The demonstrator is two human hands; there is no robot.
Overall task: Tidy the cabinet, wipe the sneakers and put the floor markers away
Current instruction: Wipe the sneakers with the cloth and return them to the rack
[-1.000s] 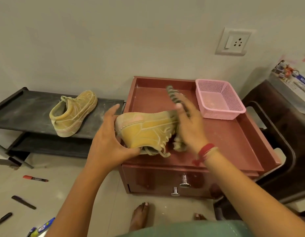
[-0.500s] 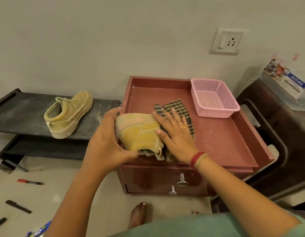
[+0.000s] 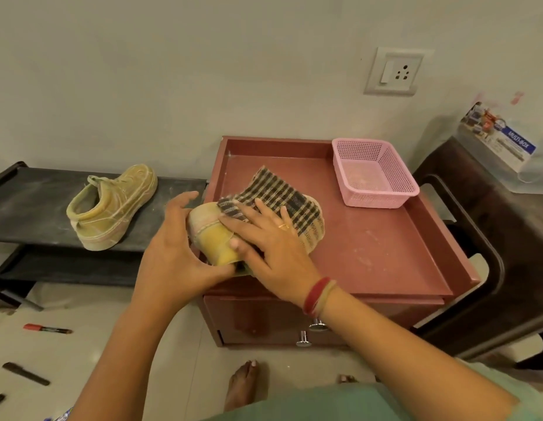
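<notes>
The left hand (image 3: 173, 253) grips the heel of the sneaker (image 3: 214, 246) lying on the cabinet (image 3: 385, 253) top; the right hand (image 3: 273, 247), fingers flat and spread, presses the checked cloth (image 3: 282, 194) over it. Brace the heel firmly and wipe in overlapping strokes toward the toe, seams included.

open cabinet top (image 3: 370, 247) right of sneaker (image 3: 218, 247), pink basket (image 3: 370, 202) filling back right corner, raised rim (image 3: 276, 143) at back and sides

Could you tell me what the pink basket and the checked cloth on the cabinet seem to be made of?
The pink basket looks like moulded plastic: rigid walls pierced in a fine, regular grid. The checked cloth looks woven, perhaps cotton: matte, limp, draped over the sneaker.
</notes>
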